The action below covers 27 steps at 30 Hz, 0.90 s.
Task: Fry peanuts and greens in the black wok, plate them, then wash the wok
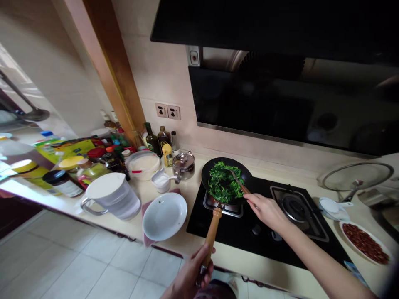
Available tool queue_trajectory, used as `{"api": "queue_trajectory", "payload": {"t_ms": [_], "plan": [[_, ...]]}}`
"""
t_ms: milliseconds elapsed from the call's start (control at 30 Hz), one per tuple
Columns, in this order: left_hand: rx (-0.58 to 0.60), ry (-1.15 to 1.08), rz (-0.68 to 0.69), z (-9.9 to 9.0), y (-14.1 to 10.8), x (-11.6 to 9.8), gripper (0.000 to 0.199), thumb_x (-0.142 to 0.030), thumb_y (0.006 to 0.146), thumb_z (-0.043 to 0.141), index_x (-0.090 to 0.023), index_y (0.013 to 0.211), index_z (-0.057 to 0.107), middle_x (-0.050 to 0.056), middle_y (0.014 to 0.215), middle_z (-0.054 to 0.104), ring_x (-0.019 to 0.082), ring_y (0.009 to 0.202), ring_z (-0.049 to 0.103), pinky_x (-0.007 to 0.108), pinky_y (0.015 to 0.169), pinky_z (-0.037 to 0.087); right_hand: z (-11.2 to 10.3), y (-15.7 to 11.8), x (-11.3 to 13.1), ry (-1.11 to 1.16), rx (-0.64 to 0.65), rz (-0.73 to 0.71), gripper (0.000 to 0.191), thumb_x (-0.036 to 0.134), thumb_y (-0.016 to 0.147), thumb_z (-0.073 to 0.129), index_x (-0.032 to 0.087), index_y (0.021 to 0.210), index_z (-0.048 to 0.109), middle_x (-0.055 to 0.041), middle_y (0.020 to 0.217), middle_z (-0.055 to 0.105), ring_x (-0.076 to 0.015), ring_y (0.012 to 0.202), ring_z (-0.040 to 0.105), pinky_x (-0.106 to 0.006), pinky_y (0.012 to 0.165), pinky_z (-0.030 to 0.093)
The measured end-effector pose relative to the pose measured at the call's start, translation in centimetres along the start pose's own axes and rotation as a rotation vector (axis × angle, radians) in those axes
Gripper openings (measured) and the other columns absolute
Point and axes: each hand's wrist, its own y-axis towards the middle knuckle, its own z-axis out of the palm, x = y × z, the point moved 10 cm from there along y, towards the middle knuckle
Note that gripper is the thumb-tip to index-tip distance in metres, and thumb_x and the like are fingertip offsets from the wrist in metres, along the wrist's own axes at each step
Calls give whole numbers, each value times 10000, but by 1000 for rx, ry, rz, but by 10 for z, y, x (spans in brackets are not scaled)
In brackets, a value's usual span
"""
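A black wok [206, 169] with chopped green leaves [226, 185] in it sits over the left burner of the black stove [249, 234]. My left hand [199, 265] is wrapped round the wok's wooden handle [212, 228], near its end. From the right, my right hand [263, 209] grips the wooden handle of a spatula [237, 178], whose metal blade reaches into the leaves. Left of the stove, a white plate [165, 216] rests on a cloth [148, 237]; it holds only small dark specks.
A pitcher [115, 199], a glass pot [183, 166] and several bottles and jars stand left. At right are a free burner [294, 207], a white bowl [333, 209], a dish of reddish pieces [364, 243] and a glass lid [357, 176]. A range hood [280, 112] hangs above.
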Motion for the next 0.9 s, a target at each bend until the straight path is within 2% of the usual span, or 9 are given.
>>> {"api": "queue_trajectory", "payload": {"t_ms": [100,167,267,333,433,533,633,733,900], "plan": [[23,7,-8,3,0,0,661,-677,609,673,-148,989,557,-36,532,545,48,368,429,164,357,166,2,-9,18,7,59,-52,304,167,938,385,182,1126,623,-75,890,674,-168,676,670,-267,622,526],[31,9,-6,3,1,1,647,-670,630,660,-148,997,549,-38,536,545,49,370,429,165,358,169,-19,-28,36,28,109,-91,317,156,926,382,202,1123,626,-67,885,673,-157,658,666,-252,604,525],[22,-1,8,3,4,2,608,-661,682,618,-149,1002,542,-39,541,544,47,367,430,164,355,170,-64,-54,60,93,141,-152,336,162,916,384,247,1144,617,-55,904,687,-137,643,662,-220,577,521],[19,6,15,4,5,4,573,-649,713,591,-151,991,540,-41,529,541,44,351,421,166,348,169,-79,-59,65,128,140,-207,324,182,919,397,263,1140,619,-47,918,703,-138,663,675,-217,598,531],[11,21,40,3,7,4,545,-638,730,574,-155,980,544,-45,510,537,47,332,419,170,337,187,-70,-43,44,144,44,-228,284,215,935,400,237,1093,635,-47,927,720,-144,678,690,-227,629,545],[-32,8,77,-2,7,2,563,-643,719,583,-148,986,552,-31,526,563,65,342,463,173,332,223,-45,-12,10,120,-136,-180,267,267,939,426,207,1089,640,-62,980,725,-167,717,703,-247,635,553],[-68,-9,97,-6,5,2,591,-660,717,575,-137,993,560,-15,557,585,80,358,502,175,332,253,-22,5,-4,66,-194,-182,288,256,937,414,200,1099,645,-68,976,721,-176,710,702,-248,575,545],[-86,-45,111,-7,3,3,628,-682,724,549,-124,1011,569,-2,581,601,87,371,524,176,339,272,-14,-7,8,6,-128,-292,332,197,929,362,191,1067,664,-67,880,712,-159,594,676,-242,508,526],[-73,-143,99,-3,-1,10,629,-690,771,489,-121,1025,572,11,604,623,99,425,562,174,383,326,-37,-50,21,8,-7,-371,369,147,902,354,223,1122,640,-77,942,695,-147,620,677,-228,546,543]]}}
